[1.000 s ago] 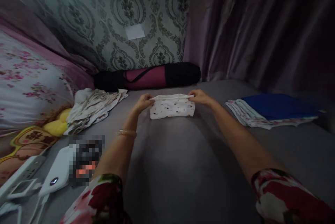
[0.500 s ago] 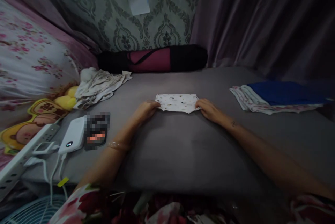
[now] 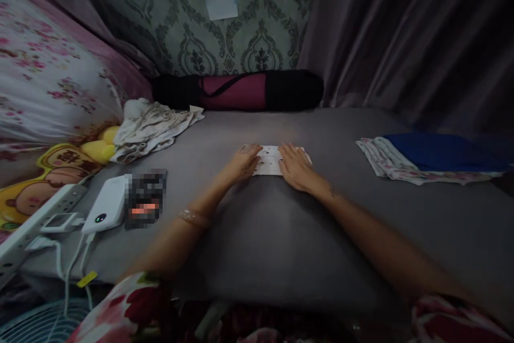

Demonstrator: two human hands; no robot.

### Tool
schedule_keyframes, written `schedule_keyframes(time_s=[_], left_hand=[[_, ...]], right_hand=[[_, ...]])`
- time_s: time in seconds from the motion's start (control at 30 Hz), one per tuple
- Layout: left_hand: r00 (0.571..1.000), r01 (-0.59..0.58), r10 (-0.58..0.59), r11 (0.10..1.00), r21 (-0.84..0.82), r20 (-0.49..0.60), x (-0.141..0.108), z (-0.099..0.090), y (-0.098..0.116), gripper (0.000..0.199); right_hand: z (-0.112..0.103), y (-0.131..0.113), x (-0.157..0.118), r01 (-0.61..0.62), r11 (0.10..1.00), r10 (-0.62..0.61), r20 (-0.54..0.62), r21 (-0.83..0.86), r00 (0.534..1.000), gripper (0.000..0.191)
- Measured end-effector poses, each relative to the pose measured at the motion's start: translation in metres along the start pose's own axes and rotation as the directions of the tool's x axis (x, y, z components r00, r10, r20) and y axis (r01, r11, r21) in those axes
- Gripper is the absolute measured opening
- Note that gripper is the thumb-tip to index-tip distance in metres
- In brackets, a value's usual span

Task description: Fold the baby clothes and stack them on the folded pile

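Observation:
A small folded white cloth (image 3: 270,161) with a dotted print lies flat on the grey bed sheet (image 3: 265,236) in front of me. My left hand (image 3: 246,162) rests palm down over its left end, fingers stretched out. Over its right end lies my right hand (image 3: 296,165), also flat with the fingers extended. Between the two hands the middle of the cloth shows; its ends are partly hidden beneath them.
Folded cloths with a blue one (image 3: 437,151) on top lie at right. At left are a crumpled cloth pile (image 3: 155,131), a power bank (image 3: 106,204), a pixelated object (image 3: 145,198) and a power strip (image 3: 48,214). A black-and-maroon bag (image 3: 236,91) lies along the wall.
Both hands have gone from gripping the cloth's side edges to lying flat on top of it, closer together. The view has shifted slightly.

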State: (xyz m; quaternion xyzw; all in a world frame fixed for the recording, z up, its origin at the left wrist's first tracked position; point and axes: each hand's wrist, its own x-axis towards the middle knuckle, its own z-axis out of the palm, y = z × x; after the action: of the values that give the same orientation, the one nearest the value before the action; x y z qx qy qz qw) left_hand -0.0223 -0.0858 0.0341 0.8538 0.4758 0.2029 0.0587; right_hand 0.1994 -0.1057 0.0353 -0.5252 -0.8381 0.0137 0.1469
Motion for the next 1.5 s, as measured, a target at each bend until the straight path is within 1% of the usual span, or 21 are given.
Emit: schedule_keyframes(time_s=[0.1, 0.17, 0.27, 0.37, 0.53, 0.63, 0.73, 0.8, 0.87, 0.93, 1.1, 1.2, 1.27, 1.33, 1.4, 1.5], left_hand=[[0.997, -0.019, 0.009, 0.992, 0.125, 0.077, 0.012, 0.009, 0.009, 0.046], [0.994, -0.027, 0.008, 0.985, 0.171, 0.108, 0.018, 0.012, 0.011, 0.046], [0.993, -0.031, 0.007, 0.978, 0.205, 0.118, 0.024, 0.017, 0.008, 0.047], [0.992, -0.024, -0.004, 0.977, 0.213, 0.13, 0.029, 0.027, 0.004, 0.049], [0.983, 0.031, -0.064, 0.982, 0.187, 0.175, 0.029, 0.044, -0.001, 0.054], [0.976, 0.043, -0.078, 0.984, 0.171, 0.205, 0.03, 0.045, -0.003, 0.055], [0.966, 0.049, -0.083, 0.989, 0.143, 0.246, 0.035, 0.04, -0.003, 0.053], [0.973, 0.052, -0.082, 0.989, 0.14, 0.216, 0.038, 0.036, -0.001, 0.051], [0.986, 0.054, -0.074, 0.99, 0.133, 0.15, 0.04, 0.035, 0.002, 0.05], [0.992, 0.052, -0.064, 0.993, 0.108, 0.111, 0.038, 0.038, 0.005, 0.051], [0.99, 0.056, -0.063, 0.997, 0.061, 0.128, 0.035, 0.043, 0.007, 0.052], [0.982, 0.068, -0.078, 0.996, 0.065, 0.173, 0.039, 0.04, 0.005, 0.051], [0.979, 0.081, -0.096, 0.993, 0.091, 0.182, 0.041, 0.038, 0.005, 0.05], [0.982, 0.069, -0.091, 0.989, 0.131, 0.167, 0.04, 0.039, 0.005, 0.051], [0.986, 0.04, -0.066, 0.985, 0.167, 0.153, 0.037, 0.042, 0.007, 0.053], [0.983, 0.029, -0.064, 0.98, 0.198, 0.174, 0.033, 0.046, 0.009, 0.055]], right_hand=[[0.009, -0.02, 0.017, 0.008, 1.0, -0.008, 0.04, -0.011, 0.999, 0.059], [0.013, -0.023, 0.026, 0.006, 1.0, -0.005, 0.063, -0.016, 0.998, 0.059], [0.019, -0.019, 0.035, 0.003, 0.999, 0.0, 0.095, -0.034, 0.995, 0.06], [0.025, -0.014, 0.039, 0.002, 0.999, 0.004, 0.1, -0.051, 0.995, 0.06], [0.038, -0.01, 0.036, 0.029, 0.998, -0.026, 0.059, -0.055, 0.998, 0.06], [0.039, -0.009, 0.036, 0.02, 0.999, -0.016, 0.077, -0.048, 0.997, 0.06], [0.033, -0.008, 0.04, 0.0, 1.0, 0.003, 0.153, -0.018, 0.988, 0.061], [0.029, -0.008, 0.041, -0.015, 1.0, 0.015, 0.177, -0.004, 0.984, 0.061], [0.028, -0.009, 0.041, -0.016, 1.0, 0.017, 0.156, -0.008, 0.988, 0.062], [0.031, -0.011, 0.04, -0.001, 1.0, 0.004, 0.131, -0.018, 0.991, 0.062], [0.037, -0.013, 0.038, 0.015, 1.0, -0.013, 0.112, -0.015, 0.994, 0.061], [0.031, -0.008, 0.041, 0.009, 1.0, -0.013, 0.179, 0.023, 0.984, 0.062], [0.027, -0.003, 0.043, -0.006, 0.999, -0.002, 0.217, 0.039, 0.976, 0.062], [0.026, 0.001, 0.042, -0.016, 0.999, 0.01, 0.189, 0.028, 0.982, 0.062], [0.029, 0.002, 0.038, -0.013, 1.0, 0.012, 0.124, 0.0, 0.992, 0.062], [0.034, 0.002, 0.034, -0.012, 1.0, 0.014, 0.088, -0.025, 0.996, 0.062]])
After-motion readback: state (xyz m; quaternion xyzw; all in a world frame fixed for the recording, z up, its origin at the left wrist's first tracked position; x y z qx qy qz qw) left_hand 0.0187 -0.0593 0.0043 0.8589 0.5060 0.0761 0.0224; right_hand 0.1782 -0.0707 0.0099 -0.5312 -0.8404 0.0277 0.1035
